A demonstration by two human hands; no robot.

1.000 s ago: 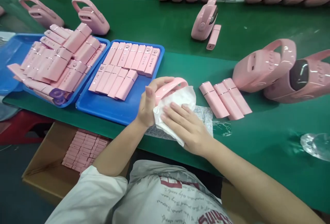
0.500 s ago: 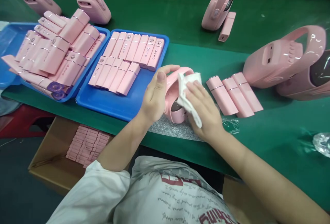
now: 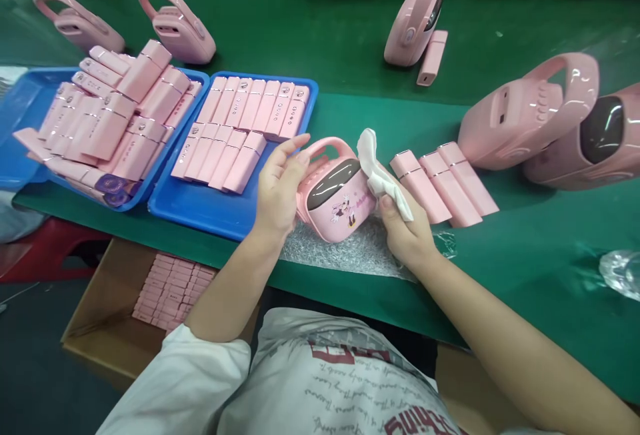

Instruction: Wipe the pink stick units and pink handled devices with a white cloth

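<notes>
1. The left hand [image 3: 277, 188] was cupped around the left end of a small pink plastic handbag-shaped device with a curved carry handle and a dark glossy window [image 3: 336, 198], thumb and fingers gripping its side.
2. That device sat tilted over a sheet of clear bubble wrap [image 3: 345, 255] at the near edge of the green work table [image 3: 500, 248], its cartoon print facing the camera.
3. The right hand [image 3: 407, 231] was closed around a crumpled white wiping cloth [image 3: 377, 168], which stood up just beside the device's right end; the fingertips touched the device there.
4. Three pink rectangular cases with silver bands [image 3: 445, 185] lay side by side on the table just right of the cloth.
5. Further right rested two larger pink handled devices [image 3: 530, 115], one showing its dark window.
6. Left of the held device stood a blue plastic tray with neat rows of pink cases [image 3: 225, 211], and beside it a second blue tray piled with loose pink cases [image 3: 30, 98].
7. Behind the trays lay two more pink handled devices [image 3: 177, 25]; another leaned near the table's middle with a single pink case [image 3: 433, 58] against it.
8. Under the table edge, an open brown cardboard box [image 3: 95, 335] held stacked pink cases.
9. A bit of clear crumpled plastic [image 3: 620, 273] lay at the far right.
</notes>
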